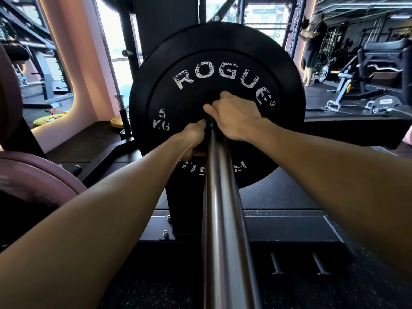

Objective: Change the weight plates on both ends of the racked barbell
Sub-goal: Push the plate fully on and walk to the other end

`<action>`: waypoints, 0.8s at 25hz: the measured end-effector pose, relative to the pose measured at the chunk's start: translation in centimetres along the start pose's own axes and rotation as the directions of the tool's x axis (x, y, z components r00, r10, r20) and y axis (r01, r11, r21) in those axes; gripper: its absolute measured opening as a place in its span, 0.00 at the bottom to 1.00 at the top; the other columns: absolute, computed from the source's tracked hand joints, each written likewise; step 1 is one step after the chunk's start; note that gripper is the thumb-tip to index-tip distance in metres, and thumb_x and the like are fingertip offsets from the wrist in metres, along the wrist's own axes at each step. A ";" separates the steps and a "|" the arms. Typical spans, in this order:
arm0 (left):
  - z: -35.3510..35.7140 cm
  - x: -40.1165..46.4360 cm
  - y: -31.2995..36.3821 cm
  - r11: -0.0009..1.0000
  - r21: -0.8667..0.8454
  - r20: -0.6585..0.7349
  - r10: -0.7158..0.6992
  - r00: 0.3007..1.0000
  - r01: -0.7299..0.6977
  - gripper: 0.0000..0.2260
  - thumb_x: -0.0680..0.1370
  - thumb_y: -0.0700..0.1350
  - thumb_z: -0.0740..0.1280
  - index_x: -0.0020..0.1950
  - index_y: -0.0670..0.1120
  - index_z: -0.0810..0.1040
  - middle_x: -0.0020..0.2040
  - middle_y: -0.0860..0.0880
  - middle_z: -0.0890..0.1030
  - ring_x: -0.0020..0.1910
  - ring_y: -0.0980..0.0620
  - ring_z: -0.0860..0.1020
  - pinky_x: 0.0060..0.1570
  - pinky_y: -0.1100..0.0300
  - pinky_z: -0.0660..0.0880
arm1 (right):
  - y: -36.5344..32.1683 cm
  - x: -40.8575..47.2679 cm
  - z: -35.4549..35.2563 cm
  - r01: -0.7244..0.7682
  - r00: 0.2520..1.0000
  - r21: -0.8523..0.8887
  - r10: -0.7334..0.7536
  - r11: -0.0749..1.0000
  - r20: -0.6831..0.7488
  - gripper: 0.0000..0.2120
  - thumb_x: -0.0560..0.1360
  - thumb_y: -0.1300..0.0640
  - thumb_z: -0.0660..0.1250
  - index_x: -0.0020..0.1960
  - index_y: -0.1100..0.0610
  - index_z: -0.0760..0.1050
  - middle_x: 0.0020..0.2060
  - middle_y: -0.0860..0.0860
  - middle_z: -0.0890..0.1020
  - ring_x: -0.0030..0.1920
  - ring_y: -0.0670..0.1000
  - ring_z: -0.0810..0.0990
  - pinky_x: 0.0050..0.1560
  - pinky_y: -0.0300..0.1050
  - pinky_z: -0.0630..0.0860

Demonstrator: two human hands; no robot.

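Barbell sleeve [219,197] runs straight away from you into black 5 KG plate [214,70], face-on. Your left hand [193,139] & right hand [234,114] grip the collar [210,124] at hub; bare sleeve behind

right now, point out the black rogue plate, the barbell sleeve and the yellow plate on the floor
black Rogue plate [223,41]: head view, upper rim above the lettering
barbell sleeve [220,197]: head view, middle of the bare steel shaft
yellow plate [117,122]: head view, its visible face left of the upright
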State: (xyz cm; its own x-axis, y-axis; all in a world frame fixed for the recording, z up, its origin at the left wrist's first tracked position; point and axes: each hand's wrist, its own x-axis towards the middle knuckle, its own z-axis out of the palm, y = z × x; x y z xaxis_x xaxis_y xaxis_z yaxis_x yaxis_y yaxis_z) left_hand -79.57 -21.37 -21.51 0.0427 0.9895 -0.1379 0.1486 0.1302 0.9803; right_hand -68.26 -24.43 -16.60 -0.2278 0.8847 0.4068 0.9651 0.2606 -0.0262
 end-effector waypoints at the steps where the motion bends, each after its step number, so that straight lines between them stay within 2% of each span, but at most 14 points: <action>1: 0.0 0.0 0.0 1.000 0.010 -0.004 0.000 1.000 0.000 0.16 0.85 0.50 0.53 0.46 0.47 0.76 0.41 0.46 0.79 0.38 0.50 0.77 0.33 0.57 0.76 | 0.1 -0.1 -0.2 -0.001 1.000 0.034 0.000 0.999 0.014 0.23 0.85 0.44 0.48 0.62 0.56 0.77 0.60 0.55 0.73 0.60 0.58 0.75 0.50 0.50 0.67; 3: 0.0 0.0 0.0 0.999 0.041 0.000 0.003 1.000 -0.003 0.16 0.85 0.50 0.51 0.47 0.47 0.76 0.43 0.46 0.79 0.38 0.50 0.77 0.33 0.57 0.76 | 0.6 -0.2 -0.7 -0.037 0.998 0.107 0.032 0.994 0.050 0.23 0.84 0.44 0.49 0.58 0.54 0.78 0.59 0.54 0.74 0.60 0.57 0.75 0.51 0.50 0.67; 5: 0.1 -0.1 0.1 0.998 0.067 0.029 0.009 1.000 -0.011 0.20 0.85 0.54 0.48 0.50 0.47 0.77 0.44 0.45 0.79 0.38 0.50 0.77 0.34 0.58 0.75 | 1.8 0.2 -0.5 -0.155 0.987 0.263 0.142 0.952 0.068 0.22 0.83 0.43 0.51 0.51 0.53 0.79 0.55 0.53 0.79 0.58 0.58 0.77 0.53 0.49 0.71; 7: 0.1 -0.1 0.8 0.999 0.052 0.102 -0.021 0.995 0.016 0.33 0.80 0.68 0.43 0.48 0.48 0.80 0.42 0.47 0.81 0.40 0.49 0.79 0.40 0.56 0.78 | 3.4 0.4 0.7 -0.337 0.937 0.449 0.343 0.827 0.071 0.21 0.81 0.45 0.54 0.53 0.57 0.80 0.53 0.57 0.82 0.52 0.60 0.82 0.54 0.52 0.78; 8: 0.1 -0.1 1.1 0.998 0.055 0.131 -0.033 0.991 0.026 0.38 0.76 0.74 0.42 0.45 0.48 0.81 0.41 0.48 0.82 0.42 0.49 0.80 0.44 0.54 0.78 | 4.2 0.3 1.7 -0.418 0.895 0.518 0.438 0.747 0.090 0.20 0.80 0.47 0.56 0.53 0.61 0.80 0.51 0.59 0.83 0.47 0.61 0.84 0.51 0.55 0.81; 10: 0.1 0.1 1.7 0.994 0.107 0.144 -0.047 0.988 0.032 0.39 0.70 0.80 0.45 0.44 0.51 0.82 0.42 0.49 0.83 0.45 0.49 0.81 0.46 0.53 0.78 | 5.1 -0.2 3.6 -0.527 0.826 0.628 0.519 0.572 0.221 0.15 0.79 0.53 0.61 0.48 0.65 0.78 0.45 0.63 0.84 0.37 0.61 0.85 0.42 0.55 0.83; 13: 0.2 0.5 1.7 0.987 0.149 0.142 -0.075 0.987 0.054 0.31 0.72 0.76 0.56 0.50 0.51 0.81 0.49 0.50 0.83 0.48 0.49 0.81 0.49 0.52 0.79 | 5.0 -0.8 5.6 -0.557 0.793 0.756 0.492 0.344 0.360 0.12 0.80 0.58 0.65 0.40 0.64 0.73 0.40 0.64 0.83 0.32 0.59 0.82 0.32 0.50 0.80; 15: 0.5 0.7 1.6 0.992 0.094 0.130 -0.095 0.987 0.083 0.26 0.73 0.70 0.60 0.48 0.50 0.81 0.46 0.48 0.82 0.44 0.49 0.81 0.52 0.53 0.79 | 4.4 -1.0 6.1 -0.538 0.774 0.818 0.503 0.203 0.384 0.12 0.81 0.59 0.64 0.40 0.65 0.72 0.37 0.64 0.81 0.31 0.58 0.81 0.31 0.50 0.81; 16: 0.7 0.6 1.5 0.994 0.063 0.124 -0.093 0.988 0.086 0.24 0.74 0.68 0.60 0.46 0.49 0.80 0.42 0.48 0.82 0.41 0.49 0.80 0.49 0.55 0.79 | 4.1 -1.0 6.2 -0.521 0.766 0.840 0.518 0.151 0.382 0.12 0.81 0.59 0.64 0.42 0.66 0.73 0.37 0.63 0.80 0.31 0.58 0.81 0.32 0.50 0.81; 18: 1.2 0.5 1.3 0.998 0.012 0.093 -0.065 0.994 0.065 0.21 0.77 0.64 0.60 0.43 0.48 0.79 0.37 0.48 0.81 0.35 0.50 0.79 0.39 0.59 0.77 | 3.8 -1.0 6.2 -0.496 0.757 0.862 0.538 0.105 0.370 0.14 0.80 0.56 0.65 0.47 0.69 0.76 0.38 0.63 0.81 0.32 0.59 0.82 0.34 0.51 0.82; 20: 1.4 0.7 0.8 0.998 -0.053 0.004 -0.026 1.000 0.026 0.20 0.78 0.61 0.61 0.46 0.46 0.80 0.40 0.46 0.82 0.36 0.48 0.79 0.41 0.57 0.77 | 3.9 -1.0 6.2 -0.498 0.754 0.861 0.542 0.105 0.371 0.16 0.79 0.55 0.67 0.47 0.69 0.77 0.40 0.63 0.83 0.35 0.60 0.84 0.33 0.51 0.82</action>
State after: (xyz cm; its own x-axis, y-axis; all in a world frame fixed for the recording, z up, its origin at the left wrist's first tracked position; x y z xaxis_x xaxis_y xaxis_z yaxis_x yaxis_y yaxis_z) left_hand -78.03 -20.62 -21.00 0.0431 0.9856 -0.1638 0.0971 0.1590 0.9825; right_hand -65.04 -21.86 -22.72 0.3030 0.9519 -0.0459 0.1034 -0.0807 -0.9914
